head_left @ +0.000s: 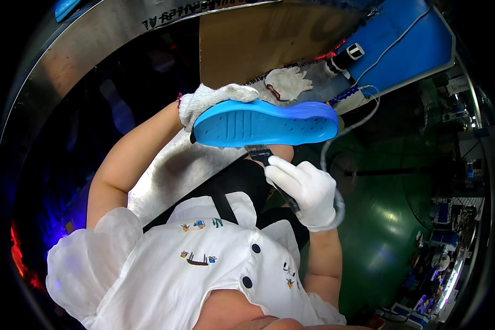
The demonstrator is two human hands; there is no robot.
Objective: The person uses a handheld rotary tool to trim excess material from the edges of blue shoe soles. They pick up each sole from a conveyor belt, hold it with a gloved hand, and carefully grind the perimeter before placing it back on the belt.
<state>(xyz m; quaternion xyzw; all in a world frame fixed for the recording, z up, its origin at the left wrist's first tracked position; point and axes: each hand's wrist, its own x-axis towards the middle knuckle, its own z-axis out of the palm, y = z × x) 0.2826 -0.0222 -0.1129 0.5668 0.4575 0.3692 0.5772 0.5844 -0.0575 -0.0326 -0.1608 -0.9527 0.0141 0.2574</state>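
Observation:
A bright blue shoe sole (264,124) is held up in front of me, its grooved, dimpled inner face turned toward me. My left hand (212,103), in a knitted white glove, grips it around its left end and upper edge. My right hand (308,190), in a smooth white glove, is closed around a dark-handled brush (263,157). The bristles of the brush meet the lower edge of the sole, a little left of its middle. Part of my left hand's grip is hidden behind the sole.
A spare knitted glove (289,83) lies beyond the sole, near a brown cardboard sheet (258,41). Farther right are a black-and-white cylinder (345,59), a blue panel (407,38) and a pale hose (363,124). Dark sole shapes (115,104) show at left, beside a metal rim (66,66).

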